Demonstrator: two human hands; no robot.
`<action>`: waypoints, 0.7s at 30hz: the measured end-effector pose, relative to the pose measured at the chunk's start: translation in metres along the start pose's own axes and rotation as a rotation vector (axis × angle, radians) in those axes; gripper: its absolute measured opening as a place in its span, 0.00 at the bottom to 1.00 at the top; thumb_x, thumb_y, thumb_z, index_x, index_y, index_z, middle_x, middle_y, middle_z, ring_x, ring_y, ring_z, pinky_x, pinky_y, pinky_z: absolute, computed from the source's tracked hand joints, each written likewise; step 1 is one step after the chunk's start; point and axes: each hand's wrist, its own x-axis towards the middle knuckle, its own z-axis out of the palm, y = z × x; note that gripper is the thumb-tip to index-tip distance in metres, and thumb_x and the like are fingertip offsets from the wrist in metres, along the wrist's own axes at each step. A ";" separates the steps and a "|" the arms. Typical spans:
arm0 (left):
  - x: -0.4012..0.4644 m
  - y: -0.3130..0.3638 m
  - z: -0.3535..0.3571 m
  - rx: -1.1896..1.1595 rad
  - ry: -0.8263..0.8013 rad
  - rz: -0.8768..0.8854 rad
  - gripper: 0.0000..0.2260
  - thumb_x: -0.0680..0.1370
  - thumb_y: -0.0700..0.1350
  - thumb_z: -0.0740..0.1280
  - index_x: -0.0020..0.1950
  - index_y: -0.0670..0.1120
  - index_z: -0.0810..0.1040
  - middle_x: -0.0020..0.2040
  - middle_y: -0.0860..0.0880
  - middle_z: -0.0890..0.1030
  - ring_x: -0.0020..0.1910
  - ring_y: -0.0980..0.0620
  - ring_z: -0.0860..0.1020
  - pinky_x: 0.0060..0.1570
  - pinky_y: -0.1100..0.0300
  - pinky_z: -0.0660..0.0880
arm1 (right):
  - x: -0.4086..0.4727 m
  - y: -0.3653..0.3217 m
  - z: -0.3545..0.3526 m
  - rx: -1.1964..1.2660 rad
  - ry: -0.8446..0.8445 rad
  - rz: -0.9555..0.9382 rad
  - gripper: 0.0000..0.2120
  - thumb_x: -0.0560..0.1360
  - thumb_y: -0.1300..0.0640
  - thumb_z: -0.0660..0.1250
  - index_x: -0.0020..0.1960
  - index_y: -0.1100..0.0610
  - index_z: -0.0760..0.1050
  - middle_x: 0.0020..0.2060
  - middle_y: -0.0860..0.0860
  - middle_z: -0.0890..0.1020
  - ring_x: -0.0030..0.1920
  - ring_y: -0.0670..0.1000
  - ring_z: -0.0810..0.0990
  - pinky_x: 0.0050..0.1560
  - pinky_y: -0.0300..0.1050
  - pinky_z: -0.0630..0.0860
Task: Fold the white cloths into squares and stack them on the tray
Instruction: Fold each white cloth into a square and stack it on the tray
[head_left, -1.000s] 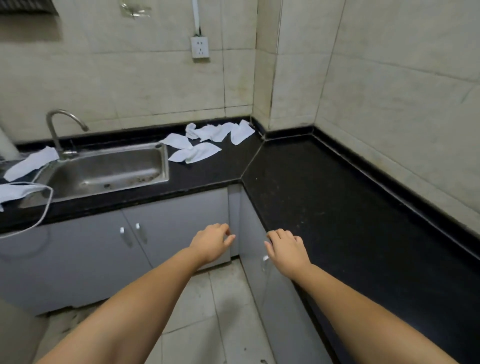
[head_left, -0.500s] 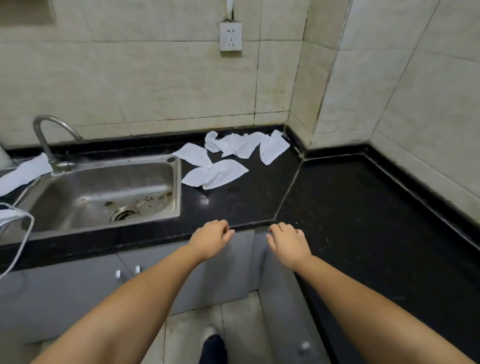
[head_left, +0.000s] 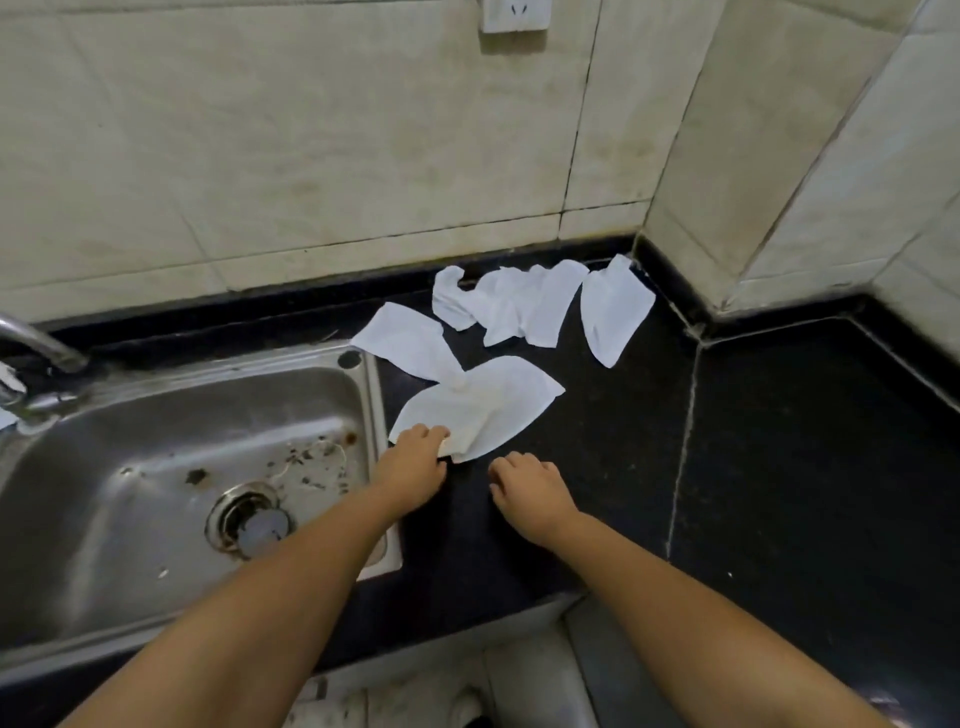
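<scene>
Several white cloths lie on the black counter to the right of the sink. The nearest cloth (head_left: 483, 408) is spread loosely, and my left hand (head_left: 413, 460) grips its near left corner with curled fingers. Behind it lie a flat cloth (head_left: 405, 345) at the sink's corner, a crumpled bunch of cloths (head_left: 511, 306) by the wall and one more cloth (head_left: 613, 309) near the inner corner. My right hand (head_left: 527, 486) hovers just right of the left one, fingers loosely bent, holding nothing and apart from the cloth. No tray is in view.
A steel sink (head_left: 171, 467) with debris around its drain fills the left, its tap (head_left: 36, 340) at the far left. The black counter (head_left: 805, 467) runs on to the right along tiled walls. A wall socket (head_left: 514, 15) sits above.
I have stepped closer to the counter and both hands have reached forward. My left hand, empty before, now grips the nearest cloth's corner. The right hand has come close beside it.
</scene>
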 end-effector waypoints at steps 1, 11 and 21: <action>0.008 -0.003 0.003 0.011 -0.014 0.013 0.22 0.78 0.45 0.61 0.72 0.48 0.65 0.66 0.45 0.69 0.65 0.44 0.69 0.61 0.49 0.70 | 0.010 -0.004 0.004 0.009 -0.009 0.002 0.13 0.80 0.52 0.56 0.62 0.55 0.70 0.60 0.53 0.74 0.61 0.55 0.71 0.62 0.51 0.67; 0.049 0.005 0.011 -0.294 0.014 0.050 0.12 0.78 0.44 0.62 0.35 0.44 0.74 0.35 0.51 0.73 0.39 0.50 0.73 0.38 0.58 0.66 | 0.061 -0.015 0.017 0.291 0.114 0.187 0.14 0.79 0.48 0.58 0.58 0.56 0.71 0.57 0.51 0.75 0.58 0.53 0.73 0.58 0.50 0.71; 0.069 0.067 -0.033 -0.514 0.096 0.094 0.12 0.79 0.42 0.62 0.36 0.46 0.67 0.32 0.52 0.68 0.32 0.57 0.66 0.33 0.65 0.63 | 0.046 0.042 -0.057 0.578 0.253 0.202 0.08 0.78 0.58 0.61 0.45 0.61 0.76 0.41 0.54 0.79 0.42 0.52 0.77 0.47 0.49 0.76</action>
